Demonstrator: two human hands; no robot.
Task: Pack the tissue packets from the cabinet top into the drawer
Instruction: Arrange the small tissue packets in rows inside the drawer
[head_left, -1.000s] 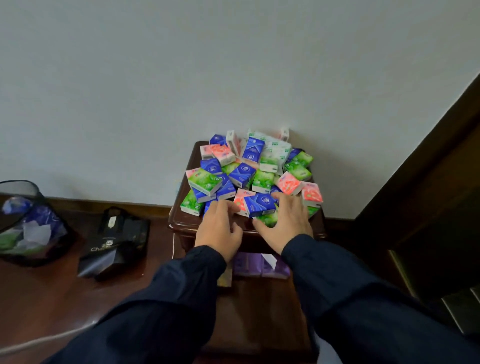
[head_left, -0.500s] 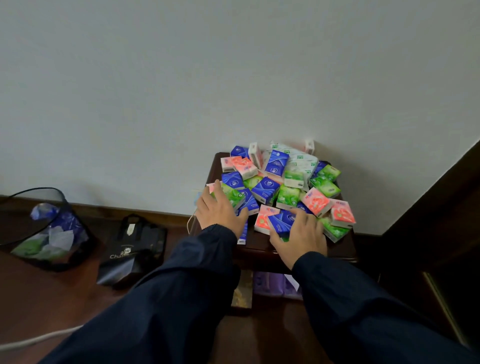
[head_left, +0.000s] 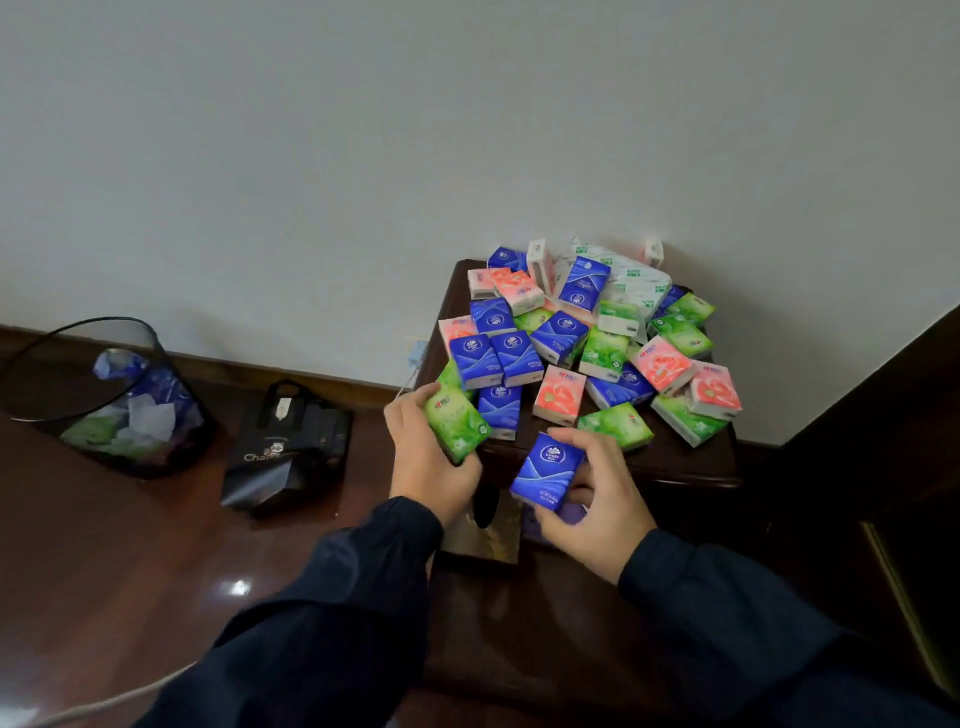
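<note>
Two hands are each holding one packet in front of the cabinet (head_left: 691, 470). The left hand (head_left: 423, 462) is gripping a green packet (head_left: 457, 423), thumb on its far side and fingers curled beneath it, at the cabinet's near left corner. The right hand (head_left: 597, 501) is pinching a blue packet (head_left: 548, 470) between thumb and curled fingers, holding it tilted just off the front edge, above the open drawer (head_left: 483, 540). Only a dark slice of the drawer is showing between the wrists, with something purple partly hidden under the right hand; what is lying in it I cannot tell.

Many more packets (head_left: 587, 338) are lying in a loose heap over the cabinet top, blue, green, pink and white ones overlapping each other, some flat and some standing on edge against the wall (head_left: 363, 156). A pink packet (head_left: 561, 392) is lying flat just beyond the blue one in the right hand.

On the floor (head_left: 104, 561) to the left, a mesh bin (head_left: 109, 395) is sitting near the wall with crumpled wrappers in it. A black bag (head_left: 291, 447) is standing between the bin and the cabinet. A pale cord (head_left: 114, 701) is running across the floor at the lower left, beside the dark left sleeve (head_left: 322, 623)
</note>
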